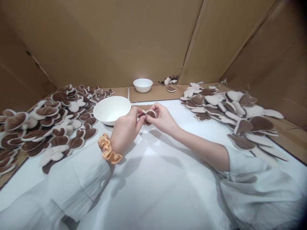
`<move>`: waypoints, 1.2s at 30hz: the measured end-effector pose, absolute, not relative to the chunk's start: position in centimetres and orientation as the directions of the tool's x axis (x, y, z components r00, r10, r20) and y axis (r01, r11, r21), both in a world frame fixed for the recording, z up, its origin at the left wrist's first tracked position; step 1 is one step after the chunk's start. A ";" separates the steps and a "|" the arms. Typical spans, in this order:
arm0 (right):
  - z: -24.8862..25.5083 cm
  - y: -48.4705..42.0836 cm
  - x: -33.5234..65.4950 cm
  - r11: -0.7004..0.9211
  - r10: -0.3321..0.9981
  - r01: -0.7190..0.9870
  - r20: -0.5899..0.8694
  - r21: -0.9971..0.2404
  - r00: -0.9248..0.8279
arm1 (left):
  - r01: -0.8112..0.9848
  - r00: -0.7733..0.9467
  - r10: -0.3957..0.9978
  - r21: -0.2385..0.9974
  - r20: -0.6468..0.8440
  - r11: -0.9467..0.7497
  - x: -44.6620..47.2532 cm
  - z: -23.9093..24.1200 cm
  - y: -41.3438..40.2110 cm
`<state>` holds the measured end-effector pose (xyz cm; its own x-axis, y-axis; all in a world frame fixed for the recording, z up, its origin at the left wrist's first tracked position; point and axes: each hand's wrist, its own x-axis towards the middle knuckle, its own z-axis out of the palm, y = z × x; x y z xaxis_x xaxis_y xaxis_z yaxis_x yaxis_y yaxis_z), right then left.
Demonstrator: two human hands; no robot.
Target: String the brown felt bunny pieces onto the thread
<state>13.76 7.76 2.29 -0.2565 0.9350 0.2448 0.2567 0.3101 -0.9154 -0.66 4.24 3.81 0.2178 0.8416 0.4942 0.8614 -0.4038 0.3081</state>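
Between my two hands is a small brown plush piece with a cream edge [151, 113], held above the white table. My left hand [128, 126], with an orange scrunchie [107, 149] at its wrist, pinches the left end of the piece between thumb and fingers. From the other side, my right hand [164, 119] grips its brown body. The fingertips of both hands nearly meet and hide part of it. Just left of my left hand stands a large white bowl [111, 110], its visible inside bare.
Brown-and-cream plush pieces lie heaped at the left [59, 119], and larger ones form a pile at the right [227, 108]. A smaller white bowl [143, 85] sits at the back on cardboard, with a single plush piece [170, 89] to its right. Cardboard walls [115, 41] enclose the table.
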 end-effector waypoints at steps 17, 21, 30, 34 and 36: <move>3.0 7.0 13.3 0.473 0.865 0.159 0.423 -0.867 -0.270 | 0.558 0.035 0.944 0.777 0.328 -0.291 -1.1 4.3 5.2; 3.4 7.4 13.4 0.261 0.915 -0.076 0.272 -0.962 -0.298 | 0.573 0.031 0.918 0.745 0.396 -0.340 -1.1 4.3 5.0; 4.3 7.3 13.6 -0.106 0.898 -0.421 0.095 -0.901 -0.430 | 0.710 0.063 0.821 0.553 0.568 -0.437 -0.9 4.2 4.2; 4.0 7.4 13.5 -0.127 0.891 -0.448 0.096 -0.885 -0.443 | 0.677 0.044 0.830 0.594 0.557 -0.435 -0.8 4.1 4.1; 4.0 7.4 13.4 -0.142 0.896 -0.470 0.089 -0.872 -0.435 | 0.629 0.021 0.844 0.649 0.536 -0.428 -0.8 4.1 4.1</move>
<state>13.42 7.37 4.02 -0.4349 0.8961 0.0888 -0.4695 -0.1416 -0.8715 -0.75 4.14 4.10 0.0211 0.8440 0.5359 0.6293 -0.4277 0.6488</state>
